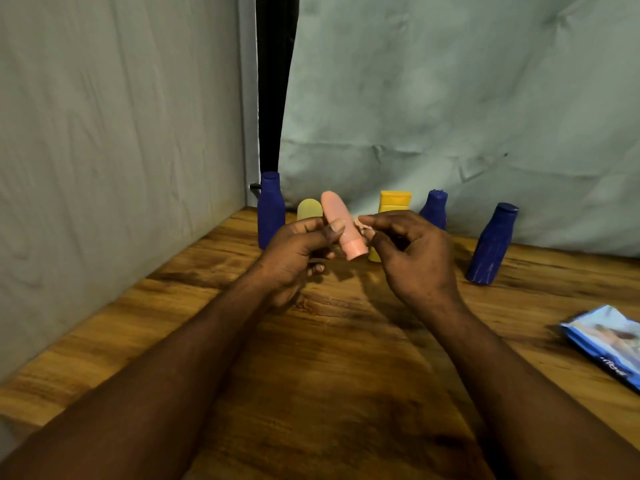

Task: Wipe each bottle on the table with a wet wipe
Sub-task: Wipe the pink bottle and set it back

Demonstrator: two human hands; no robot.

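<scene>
Pink bottle (341, 225) is held cap-down above the wooden table (346, 358) in the curled left hand (294, 251), while the right hand (415, 258) pinches a small pale scrap (364, 231), probably the wet wipe, just beside its cap end. Wiping of this bottle appears under way; whether the three blue bottles (272, 209) and two yellow bottles (394, 202) standing behind are done cannot be told.
</scene>
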